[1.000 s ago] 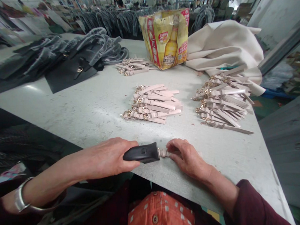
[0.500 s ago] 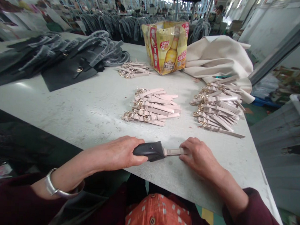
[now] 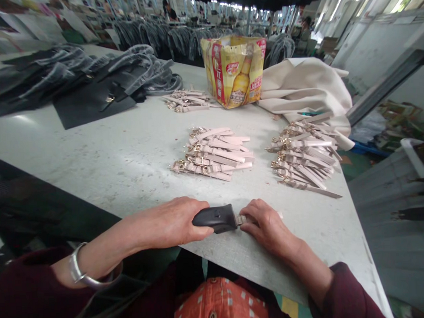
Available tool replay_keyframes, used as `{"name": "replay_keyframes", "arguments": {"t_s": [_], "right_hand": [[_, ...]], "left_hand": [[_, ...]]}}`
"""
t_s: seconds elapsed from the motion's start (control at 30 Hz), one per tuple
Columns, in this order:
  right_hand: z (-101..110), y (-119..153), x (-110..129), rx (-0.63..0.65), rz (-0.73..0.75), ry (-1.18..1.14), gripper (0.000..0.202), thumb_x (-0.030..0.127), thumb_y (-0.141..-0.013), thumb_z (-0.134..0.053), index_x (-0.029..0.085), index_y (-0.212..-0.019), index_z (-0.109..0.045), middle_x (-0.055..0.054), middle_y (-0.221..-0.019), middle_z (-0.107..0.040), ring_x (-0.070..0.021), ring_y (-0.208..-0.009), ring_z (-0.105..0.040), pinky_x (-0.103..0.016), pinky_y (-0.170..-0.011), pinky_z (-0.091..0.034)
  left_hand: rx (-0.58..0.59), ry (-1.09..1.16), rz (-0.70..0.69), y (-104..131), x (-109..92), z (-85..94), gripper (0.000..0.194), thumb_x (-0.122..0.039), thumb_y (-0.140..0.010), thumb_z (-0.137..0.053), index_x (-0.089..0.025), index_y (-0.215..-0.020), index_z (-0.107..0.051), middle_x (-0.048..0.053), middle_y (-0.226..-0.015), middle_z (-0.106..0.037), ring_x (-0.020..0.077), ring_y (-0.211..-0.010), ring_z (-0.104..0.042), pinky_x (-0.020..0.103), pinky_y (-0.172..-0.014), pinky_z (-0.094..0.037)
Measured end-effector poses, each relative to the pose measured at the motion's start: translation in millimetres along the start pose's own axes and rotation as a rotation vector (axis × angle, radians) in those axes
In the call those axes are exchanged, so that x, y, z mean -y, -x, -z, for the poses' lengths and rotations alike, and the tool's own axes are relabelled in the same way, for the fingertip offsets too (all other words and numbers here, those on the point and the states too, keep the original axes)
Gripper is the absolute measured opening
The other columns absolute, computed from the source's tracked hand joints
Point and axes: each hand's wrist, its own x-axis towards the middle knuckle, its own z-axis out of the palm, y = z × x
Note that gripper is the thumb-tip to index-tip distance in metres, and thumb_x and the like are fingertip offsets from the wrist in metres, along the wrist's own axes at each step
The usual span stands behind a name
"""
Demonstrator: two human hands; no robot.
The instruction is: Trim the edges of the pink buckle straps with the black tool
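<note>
My left hand (image 3: 186,221) is wrapped round a black handheld tool (image 3: 218,218), whose wide end faces right; its exact kind I cannot make out. Against that end lies a beige buckle strap (image 3: 241,219), pinched by my right hand (image 3: 266,224), which covers most of it. Both hands are low over the near part of the table (image 3: 136,195). Beyond them lies a pile of pale pink-beige buckle straps (image 3: 215,154). To the right is another pile of beige straps (image 3: 303,157), many with gold buckles at their left ends.
Further back are a smaller strap heap (image 3: 188,101), a yellow beer carton (image 3: 236,71) and a draped cream sheet (image 3: 303,89). Black bags with plastic-wrapped handles (image 3: 96,84) cover the back left. A grey bin (image 3: 386,207) stands past the table's right edge.
My right hand has shifted left along the strap, closer to the black tool, so less strap shows between them. The tool has moved slightly right and down in view.
</note>
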Motion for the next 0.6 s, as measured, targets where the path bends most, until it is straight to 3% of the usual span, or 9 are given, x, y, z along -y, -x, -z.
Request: {"name": "replay_keyframes", "arguments": {"t_s": [0.27,0.4,0.5,0.6], "right_hand": [[-4.4,0.0,-2.1,-0.026,0.004,-0.060,0.019,0.010,-0.091,-0.080,0.021,-0.105,-0.073,-0.005,-0.098,-0.068,-0.0224,-0.096,-0.064,-0.034,-0.085,-0.050],[-5.8,-1.2,-3.6,-0.029,0.010,-0.069,0.017,0.012,-0.091,-0.081,0.022,-0.104,-0.073,-0.004,-0.098,-0.069,-0.0222,-0.097,-0.065,-0.033,-0.085,-0.050],[-7.8,-2.1,-4.4,-0.045,0.000,-0.050,0.019,0.015,-0.090,-0.084,0.022,-0.104,-0.074,-0.004,-0.098,-0.069,-0.0221,-0.097,-0.065,-0.033,-0.085,-0.050],[-11.3,-3.8,-4.1,-0.044,-0.008,-0.030,0.020,0.020,-0.089,-0.087,0.022,-0.104,-0.075,-0.004,-0.099,-0.070,-0.0222,-0.098,-0.066,-0.032,-0.086,-0.051]], "left_hand": [[-0.001,-0.022,0.042,10.4,17.3,2.0,0.025,-0.047,-0.090,-0.060,-0.026,-0.095,-0.073,0.002,-0.088,-0.080,0.0226,-0.080,-0.072,0.030,-0.070,-0.045],[0.021,-0.049,0.071,10.2,11.1,3.8,0.024,-0.046,-0.088,-0.061,-0.027,-0.095,-0.075,0.002,-0.087,-0.081,0.0242,-0.081,-0.074,0.031,-0.072,-0.046],[0.004,-0.044,0.037,4.9,5.2,-1.4,0.021,-0.044,-0.087,-0.062,-0.027,-0.092,-0.074,0.002,-0.088,-0.081,0.0245,-0.082,-0.074,0.031,-0.071,-0.046],[-0.060,-0.035,0.027,-1.7,11.7,-12.5,0.023,-0.047,-0.089,-0.061,-0.028,-0.090,-0.073,0.000,-0.085,-0.081,0.0238,-0.081,-0.075,0.030,-0.070,-0.048]]}}
